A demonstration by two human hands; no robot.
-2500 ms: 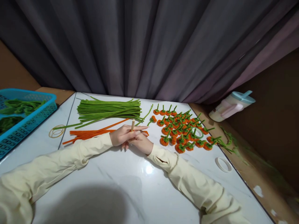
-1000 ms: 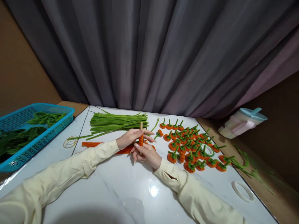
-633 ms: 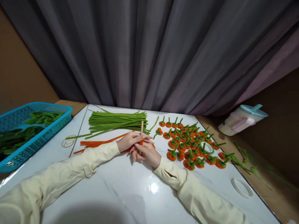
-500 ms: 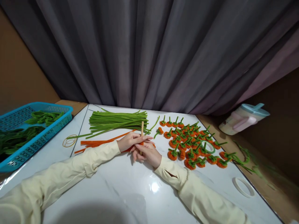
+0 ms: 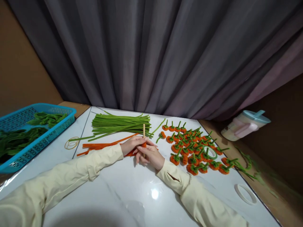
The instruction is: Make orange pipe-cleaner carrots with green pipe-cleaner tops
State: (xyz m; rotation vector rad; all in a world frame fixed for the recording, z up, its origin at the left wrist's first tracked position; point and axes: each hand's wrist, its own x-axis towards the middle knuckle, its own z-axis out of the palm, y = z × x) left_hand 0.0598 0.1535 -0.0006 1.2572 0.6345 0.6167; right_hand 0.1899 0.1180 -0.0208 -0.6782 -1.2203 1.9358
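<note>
We wear a loose, creased, pale cream cloth left sleeve [image 5: 80,171] reaching the wrist of our bare left hand [image 5: 132,144]. Our matching pale cream cloth right sleeve [image 5: 203,195], ending at our bare right hand [image 5: 153,156], has a narrow dark slit [image 5: 174,177] near its cuff and a thin, bumpy-edged trim [image 5: 189,179] just beyond.

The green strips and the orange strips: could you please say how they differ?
The green strips form a fuller pile than the orange strips. The green strips lie farther back; the orange strips lie nearer, partly behind the left sleeve. Both are long, thin and on the table.
</note>
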